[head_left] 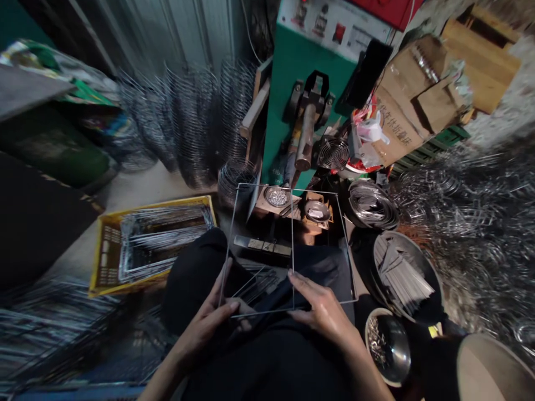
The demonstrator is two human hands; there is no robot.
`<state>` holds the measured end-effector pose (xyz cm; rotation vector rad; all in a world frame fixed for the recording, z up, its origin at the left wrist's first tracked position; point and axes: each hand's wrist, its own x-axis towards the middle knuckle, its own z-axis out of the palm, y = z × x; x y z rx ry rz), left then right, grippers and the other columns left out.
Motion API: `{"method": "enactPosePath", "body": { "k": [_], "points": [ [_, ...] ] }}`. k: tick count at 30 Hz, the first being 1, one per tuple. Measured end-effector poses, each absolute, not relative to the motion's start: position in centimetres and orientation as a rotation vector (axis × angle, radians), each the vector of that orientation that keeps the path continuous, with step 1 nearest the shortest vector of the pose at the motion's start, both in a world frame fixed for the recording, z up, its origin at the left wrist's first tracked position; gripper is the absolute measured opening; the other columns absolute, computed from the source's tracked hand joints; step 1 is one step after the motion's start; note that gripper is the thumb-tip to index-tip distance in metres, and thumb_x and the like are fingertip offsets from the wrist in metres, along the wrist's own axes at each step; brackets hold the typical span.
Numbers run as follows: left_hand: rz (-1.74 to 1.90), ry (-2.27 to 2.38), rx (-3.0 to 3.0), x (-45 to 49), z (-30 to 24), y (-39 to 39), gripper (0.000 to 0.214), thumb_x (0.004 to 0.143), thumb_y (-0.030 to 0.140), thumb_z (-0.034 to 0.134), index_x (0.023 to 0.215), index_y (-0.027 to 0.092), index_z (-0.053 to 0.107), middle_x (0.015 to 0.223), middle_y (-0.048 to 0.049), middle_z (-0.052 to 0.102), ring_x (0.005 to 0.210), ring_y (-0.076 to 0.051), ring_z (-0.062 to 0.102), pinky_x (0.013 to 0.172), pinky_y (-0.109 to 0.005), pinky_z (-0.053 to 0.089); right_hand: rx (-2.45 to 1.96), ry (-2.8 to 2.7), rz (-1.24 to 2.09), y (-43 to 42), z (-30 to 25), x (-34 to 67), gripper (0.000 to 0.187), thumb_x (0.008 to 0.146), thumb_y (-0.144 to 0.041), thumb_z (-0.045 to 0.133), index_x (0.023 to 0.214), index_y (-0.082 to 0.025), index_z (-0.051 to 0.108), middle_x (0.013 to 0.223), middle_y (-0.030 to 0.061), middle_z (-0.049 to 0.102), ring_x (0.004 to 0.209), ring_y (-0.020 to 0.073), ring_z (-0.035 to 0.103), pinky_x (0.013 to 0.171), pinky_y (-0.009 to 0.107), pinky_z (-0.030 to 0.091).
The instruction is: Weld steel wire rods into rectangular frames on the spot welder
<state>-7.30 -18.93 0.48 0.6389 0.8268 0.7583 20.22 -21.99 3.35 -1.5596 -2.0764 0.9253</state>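
A thin rectangular wire frame (291,234), with a wire running down its middle, rests over my dark-trousered lap. My left hand (209,326) pinches the frame's near edge at its left corner. My right hand (320,309) grips the same edge where the middle wire meets it. Both hands have their fingers closed on the wire. A few loose straight wires (254,284) lie across my lap under the frame.
A green machine (307,106) stands ahead, small metal dishes (276,196) at its foot. Left, a yellow crate (109,245) holds wire frames. Coil springs (196,117) stand behind. Right: a pan of metal strips (403,275), a bowl of small clips (387,342), tangled wire (472,211).
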Motion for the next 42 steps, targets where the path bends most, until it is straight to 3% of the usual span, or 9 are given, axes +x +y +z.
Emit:
{"method": "enactPosePath", "body": {
  "k": [6, 12, 18, 23, 29, 38, 42],
  "points": [
    [0.792, 0.78, 0.631, -6.8, 0.6, -19.1, 0.091, 0.089, 0.028, 0.063, 0.16, 0.028, 0.005, 0.076, -0.0078, 0.073, 0.059, -0.021, 0.067, 0.058, -0.031, 0.054, -1.546, -2.035, 0.932, -22.2, 2.8, 20.4, 0.092, 0.077, -0.015, 0.079, 0.153, -0.035, 0.032, 0.154, 0.0026, 0.043, 0.137, 0.0245, 0.048, 0.115, 0.04, 0.042],
    [0.807, 0.72, 0.643, -6.6, -0.2, -17.7, 0.092, 0.091, 0.022, 0.061, 0.159, 0.03, 0.001, 0.077, -0.0072, 0.075, 0.061, -0.021, 0.069, 0.056, -0.029, 0.056, -1.529, -2.056, 0.777, -21.3, 2.2, 20.5, 0.084, 0.08, -0.017, 0.076, 0.152, -0.034, 0.036, 0.149, 0.0026, 0.05, 0.133, 0.0235, 0.052, 0.112, 0.038, 0.045],
    [0.894, 0.571, 0.787, -5.6, -1.4, -8.0, 0.102, 0.086, 0.011, 0.064, 0.158, 0.033, -0.005, 0.083, -0.0046, 0.077, 0.07, -0.023, 0.074, 0.065, -0.032, 0.06, -1.585, -2.075, 0.494, -12.2, 2.8, 22.1, 0.076, 0.081, -0.035, 0.079, 0.149, -0.027, 0.045, 0.132, 0.0079, 0.066, 0.118, 0.0261, 0.064, 0.102, 0.037, 0.051],
    [0.936, 0.499, 0.84, -4.1, -1.4, 1.5, 0.099, 0.085, 0.008, 0.06, 0.159, 0.025, -0.005, 0.083, -0.0105, 0.078, 0.067, -0.024, 0.075, 0.056, -0.029, 0.059, -1.693, -2.028, 0.284, -3.3, 3.6, 24.6, 0.079, 0.073, -0.052, 0.081, 0.141, -0.024, 0.055, 0.111, 0.0088, 0.074, 0.107, 0.0299, 0.068, 0.095, 0.04, 0.052],
    [0.978, 0.552, 0.818, -3.4, -0.4, 6.9, 0.098, 0.084, 0.005, 0.056, 0.159, 0.022, -0.005, 0.074, -0.0101, 0.077, 0.065, -0.024, 0.075, 0.052, -0.026, 0.057, -1.637, -2.033, 0.22, 1.9, 4.1, 26.4, 0.06, 0.082, -0.047, 0.075, 0.136, -0.025, 0.06, 0.114, 0.0081, 0.073, 0.101, 0.0265, 0.07, 0.089, 0.036, 0.053],
    [0.993, 0.542, 0.817, -3.2, 0.0, 9.4, 0.1, 0.082, 0.007, 0.059, 0.159, 0.027, -0.002, 0.075, -0.0074, 0.077, 0.066, -0.023, 0.075, 0.055, -0.027, 0.058, -1.608, -1.98, 0.16, 5.0, 3.9, 26.9, 0.052, 0.085, -0.049, 0.071, 0.128, -0.02, 0.064, 0.099, 0.0081, 0.075, 0.089, 0.0243, 0.07, 0.082, 0.032, 0.052],
    [0.983, 0.542, 0.833, -3.2, -0.4, 10.2, 0.096, 0.083, 0.007, 0.06, 0.159, 0.022, 0.002, 0.077, -0.0112, 0.077, 0.066, -0.023, 0.075, 0.056, -0.026, 0.057, -1.619, -1.98, 0.179, 5.2, 4.1, 26.6, 0.049, 0.085, -0.05, 0.07, 0.124, -0.021, 0.066, 0.097, 0.0071, 0.075, 0.087, 0.0235, 0.07, 0.081, 0.031, 0.051]
  ]
}}
